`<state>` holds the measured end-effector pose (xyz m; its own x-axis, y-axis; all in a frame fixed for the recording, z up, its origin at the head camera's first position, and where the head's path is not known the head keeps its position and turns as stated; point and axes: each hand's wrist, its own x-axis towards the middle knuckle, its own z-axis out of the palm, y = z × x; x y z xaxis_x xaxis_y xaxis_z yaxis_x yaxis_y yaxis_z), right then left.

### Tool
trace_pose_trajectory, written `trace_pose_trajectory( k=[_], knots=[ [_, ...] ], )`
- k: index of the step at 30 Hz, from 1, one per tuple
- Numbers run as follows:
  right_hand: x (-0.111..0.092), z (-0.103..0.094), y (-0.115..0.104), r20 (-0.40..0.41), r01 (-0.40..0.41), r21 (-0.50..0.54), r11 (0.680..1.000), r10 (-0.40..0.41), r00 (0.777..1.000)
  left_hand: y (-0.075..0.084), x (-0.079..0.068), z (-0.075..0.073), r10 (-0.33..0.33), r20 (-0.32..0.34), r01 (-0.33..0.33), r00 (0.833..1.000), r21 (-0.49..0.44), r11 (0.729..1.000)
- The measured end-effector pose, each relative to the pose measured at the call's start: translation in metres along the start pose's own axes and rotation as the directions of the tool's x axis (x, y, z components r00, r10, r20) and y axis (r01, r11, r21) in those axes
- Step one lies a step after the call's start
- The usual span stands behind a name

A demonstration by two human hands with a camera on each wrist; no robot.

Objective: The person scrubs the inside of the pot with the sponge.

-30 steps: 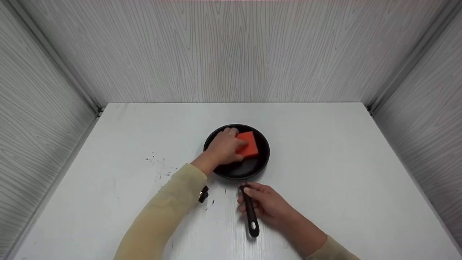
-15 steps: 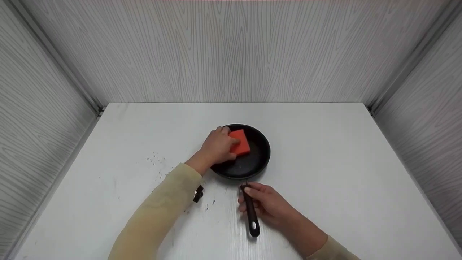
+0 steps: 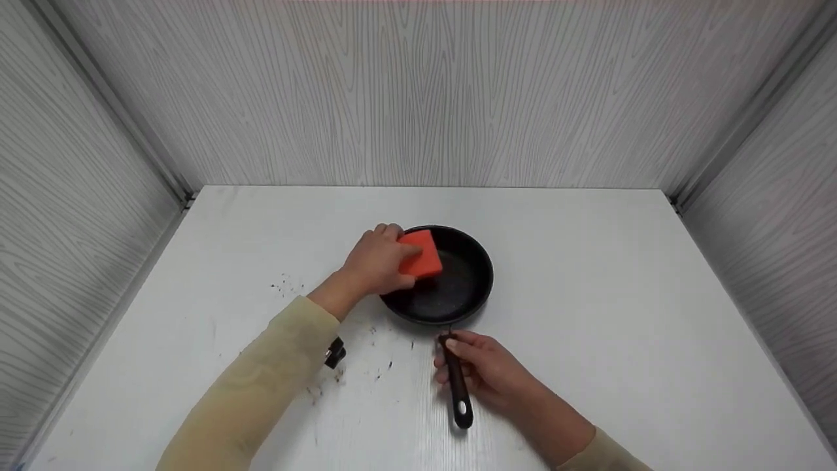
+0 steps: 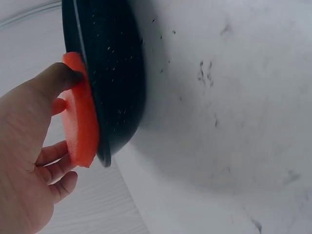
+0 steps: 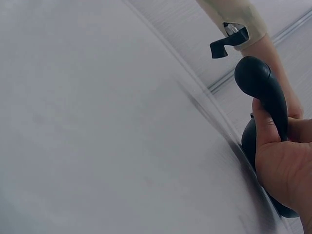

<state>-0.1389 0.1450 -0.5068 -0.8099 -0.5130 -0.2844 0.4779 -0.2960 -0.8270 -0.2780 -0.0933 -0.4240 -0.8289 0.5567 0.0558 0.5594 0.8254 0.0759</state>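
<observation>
Dark crumbs (image 3: 288,286) lay scattered on the white table (image 3: 588,275) at far L, w/ more specks nearer the cream sleeve (image 3: 261,386). L hand (image 3: 374,264) gripped the orange sponge (image 3: 420,254), fingers curled over its edge, pressing it vs. the L inner rim of the black pan (image 3: 458,291), which sat approx. mid-table. R hand (image 3: 487,369) was clenched round the pan handle (image 3: 458,386), which pointed toward the person.
</observation>
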Motion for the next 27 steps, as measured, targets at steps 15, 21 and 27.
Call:
trace_pose_trajectory(
  k=[15,21,27],
  knots=[
    [0.000,-0.002,0.001,0.004,0.012,-0.032,0.999,-0.012,1.000,-0.042,-0.045,-0.014,-0.026,-0.034,0.019,0.999,-0.179,0.984],
    [0.001,-0.002,0.001,-0.010,0.013,-0.033,0.999,-0.013,1.000,-0.051,-0.060,-0.016,-0.050,-0.033,0.041,0.998,-0.215,0.976],
    [0.001,-0.001,0.000,-0.011,0.014,-0.049,0.999,-0.014,1.000,-0.064,-0.073,-0.012,-0.089,-0.030,0.080,0.996,-0.229,0.970]
  ],
)
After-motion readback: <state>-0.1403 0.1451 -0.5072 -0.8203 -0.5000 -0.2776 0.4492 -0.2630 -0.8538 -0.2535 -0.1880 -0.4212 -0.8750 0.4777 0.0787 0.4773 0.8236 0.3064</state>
